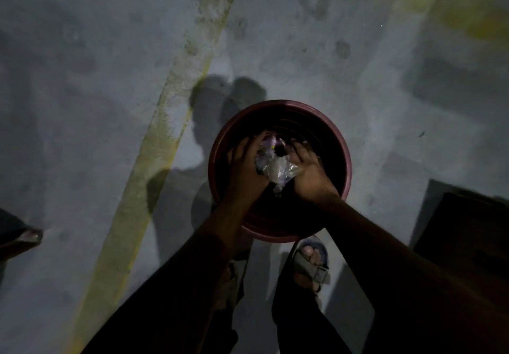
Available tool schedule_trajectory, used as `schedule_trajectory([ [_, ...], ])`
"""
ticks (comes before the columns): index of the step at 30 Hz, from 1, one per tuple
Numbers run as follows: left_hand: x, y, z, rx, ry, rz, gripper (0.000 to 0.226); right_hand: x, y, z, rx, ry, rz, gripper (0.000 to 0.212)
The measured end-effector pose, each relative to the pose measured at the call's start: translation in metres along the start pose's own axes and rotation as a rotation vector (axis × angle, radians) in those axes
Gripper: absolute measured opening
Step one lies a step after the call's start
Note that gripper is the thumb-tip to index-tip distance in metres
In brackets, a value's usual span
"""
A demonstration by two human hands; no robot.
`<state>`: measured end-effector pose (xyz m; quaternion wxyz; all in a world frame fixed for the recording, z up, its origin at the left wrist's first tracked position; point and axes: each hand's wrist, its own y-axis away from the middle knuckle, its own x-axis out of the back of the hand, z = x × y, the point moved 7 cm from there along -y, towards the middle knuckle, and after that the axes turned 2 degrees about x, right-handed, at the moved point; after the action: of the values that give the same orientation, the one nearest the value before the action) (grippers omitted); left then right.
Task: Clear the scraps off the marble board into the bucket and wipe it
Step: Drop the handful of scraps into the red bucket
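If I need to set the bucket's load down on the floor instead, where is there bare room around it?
Bare concrete lies left of the bucket, between it and the yellow stripe, and beyond its far rim. To its right, floor is free up to the dark box. Crowded: both hands with the scraps over the opening, sandalled feet against its near side.

Dim, grainy wide-angle view; hard shadows fall up-left across the floor (82, 105), edges darken.

Interior of the dark red round plastic bucket (279, 105) lost in shadow; contents not discernible. Crumpled clear plastic scraps (275, 170) partly covered by both hands; make-up unclear. Dark boxlike object (465, 232) cut off at right edge; unidentifiable
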<state>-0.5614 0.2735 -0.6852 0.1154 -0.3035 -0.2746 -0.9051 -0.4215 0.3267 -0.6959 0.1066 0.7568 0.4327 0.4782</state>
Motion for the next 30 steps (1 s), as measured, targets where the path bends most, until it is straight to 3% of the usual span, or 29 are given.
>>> schedule_trajectory([
  [2,0.005,0.012,0.007,-0.076,-0.125,-0.020,0.078,0.007,0.009,-0.003,-0.051,0.115,-0.032,0.071],
  [5,0.017,0.036,0.028,-0.047,-0.358,-0.093,0.089,0.037,0.033,-0.028,-0.022,0.188,0.097,0.058],
  [11,0.080,0.102,0.097,-0.168,-0.567,-0.048,0.085,0.101,0.114,-0.081,-0.004,0.241,0.109,0.076],
  [18,0.189,0.212,0.209,-0.348,-0.599,-0.092,0.081,0.176,0.264,-0.177,-0.022,0.251,0.173,0.069],
  [22,0.251,0.278,0.287,-0.519,-0.659,-0.077,0.076,0.217,0.366,-0.231,-0.062,0.218,0.302,0.066],
  [30,0.276,0.410,0.410,-0.964,-0.674,-0.217,0.072,0.260,0.571,-0.272,-0.342,0.205,0.612,0.063],
])
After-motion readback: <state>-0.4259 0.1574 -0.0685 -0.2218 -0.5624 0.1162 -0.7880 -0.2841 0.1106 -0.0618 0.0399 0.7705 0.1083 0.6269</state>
